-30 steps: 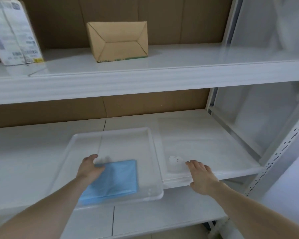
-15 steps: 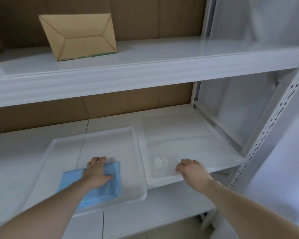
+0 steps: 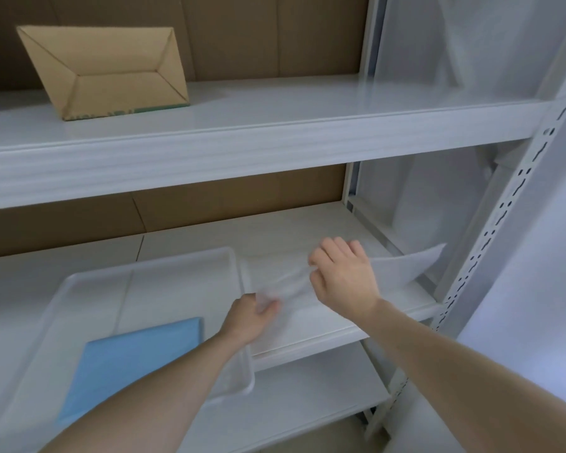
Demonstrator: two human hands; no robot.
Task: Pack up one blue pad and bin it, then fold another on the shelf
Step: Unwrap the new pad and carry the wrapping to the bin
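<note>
Versus half a second ago: the left hand (image 3: 254, 317) has left the blue pad (image 3: 134, 361) and moved right, off the tray, to the clear plastic bag (image 3: 402, 264) on the middle shelf (image 3: 291, 230). The right hand (image 3: 343, 276) has moved up from the shelf's front edge and now sits above the bag. The bag, flat before, is now lifted and stretched between both hands, its right end raised off the shelf.

Hands: left fingers curl round the bag's lower left end; right thumb and fingers pinch the bag near its middle. Both are clamped on the bag, close together but not touching.

Containers: translucent white tray (image 3: 151, 266) rests on the middle shelf, its front right corner overhanging the edge. Inside lies the blue pad, folded flat, in the front part of the tray, untouched; the left forearm crosses over it. A cardboard box (image 3: 111, 73) stands on the upper shelf (image 3: 275, 106), its opening facing the camera; nothing visible inside.
</note>
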